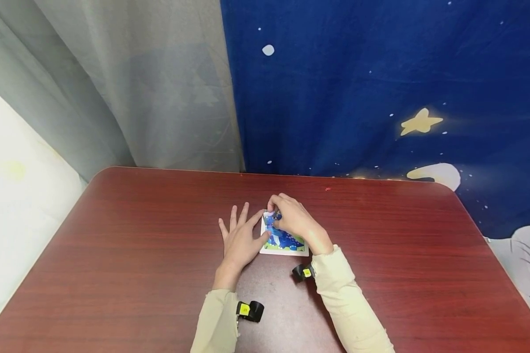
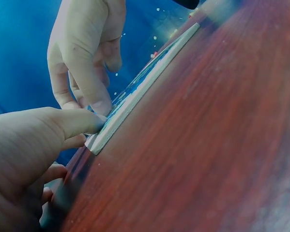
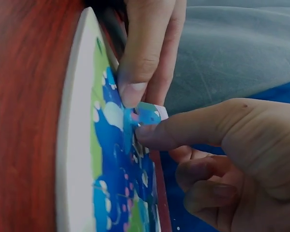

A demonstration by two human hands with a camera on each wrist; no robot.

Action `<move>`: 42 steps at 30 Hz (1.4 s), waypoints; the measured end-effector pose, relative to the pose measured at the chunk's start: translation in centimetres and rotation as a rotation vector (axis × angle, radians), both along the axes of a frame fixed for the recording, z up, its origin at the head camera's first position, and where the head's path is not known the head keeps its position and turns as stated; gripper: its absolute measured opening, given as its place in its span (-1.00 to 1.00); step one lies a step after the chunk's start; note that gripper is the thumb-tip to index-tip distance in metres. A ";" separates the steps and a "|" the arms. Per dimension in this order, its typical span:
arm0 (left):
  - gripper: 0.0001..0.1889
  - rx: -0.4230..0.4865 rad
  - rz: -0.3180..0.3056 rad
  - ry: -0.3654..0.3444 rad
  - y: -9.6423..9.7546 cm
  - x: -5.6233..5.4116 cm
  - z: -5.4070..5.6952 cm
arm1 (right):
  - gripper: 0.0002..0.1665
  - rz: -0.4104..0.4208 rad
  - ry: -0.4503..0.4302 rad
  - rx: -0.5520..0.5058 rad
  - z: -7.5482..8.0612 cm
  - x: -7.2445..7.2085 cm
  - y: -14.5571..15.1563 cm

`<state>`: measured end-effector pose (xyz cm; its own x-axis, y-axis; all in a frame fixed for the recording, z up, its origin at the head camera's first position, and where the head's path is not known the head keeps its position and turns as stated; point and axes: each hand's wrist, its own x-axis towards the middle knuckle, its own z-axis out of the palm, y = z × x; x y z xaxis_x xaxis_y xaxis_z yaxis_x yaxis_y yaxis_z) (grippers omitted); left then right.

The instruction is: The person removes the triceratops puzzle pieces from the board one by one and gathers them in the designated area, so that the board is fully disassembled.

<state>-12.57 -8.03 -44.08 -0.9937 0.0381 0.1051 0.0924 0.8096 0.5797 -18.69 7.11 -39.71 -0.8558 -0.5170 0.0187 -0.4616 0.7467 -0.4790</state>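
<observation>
A small puzzle board [image 1: 284, 252] with a blue dinosaur picture lies flat near the middle of the frame; at its upper left corner, the right hand [image 1: 295, 219] bends over it, fingers curled, thumb and index seeming to pinch 1 tilted puzzle piece [image 3: 149, 114]; the left hand [image 1: 242, 241] lies just left of centre, fingers straight and fanned, its thumb on the board's left side and its index at the corner, gripping nothing that I can make out, probably to keep the board from sliding; 2 black wrist straps [image 1: 255, 312] show at lower centre, beside pale sleeves [image 1: 351, 309]; the red-brown wooden table [image 1: 137, 245] shines at lower centre; beyond it, a grey curtain [image 1: 168, 98] fills the upper left, and a starry blue curtain [image 1: 318, 98] the upper right.
</observation>
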 end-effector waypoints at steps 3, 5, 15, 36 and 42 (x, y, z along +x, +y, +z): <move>-0.41 0.001 0.000 0.004 0.0 -0.1 0.1 | -0.66 0.012 0.016 0.018 0.1 -0.1 0.1; -0.41 0.001 0.001 0.003 0.1 -0.1 0.1 | -0.66 0.024 0.028 0.033 0.1 -0.1 0.2; -0.42 0.000 0.002 0.007 0.3 0.0 -0.1 | -0.66 0.034 0.078 0.135 0.4 0.2 0.4; -0.40 0.017 -0.022 0.023 0.5 -0.2 0.2 | -0.64 -0.031 0.113 -0.021 2.0 -0.2 3.1; -0.41 0.010 -0.009 0.023 0.0 0.2 -0.1 | -0.62 -0.087 0.130 -0.056 2.5 -0.2 6.6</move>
<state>-12.32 -8.06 -44.22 -0.9907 0.0464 0.1280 0.1132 0.8030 0.5851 -18.94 13.72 -37.18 -0.8857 -0.4364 0.1587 -0.4573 0.7602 -0.4615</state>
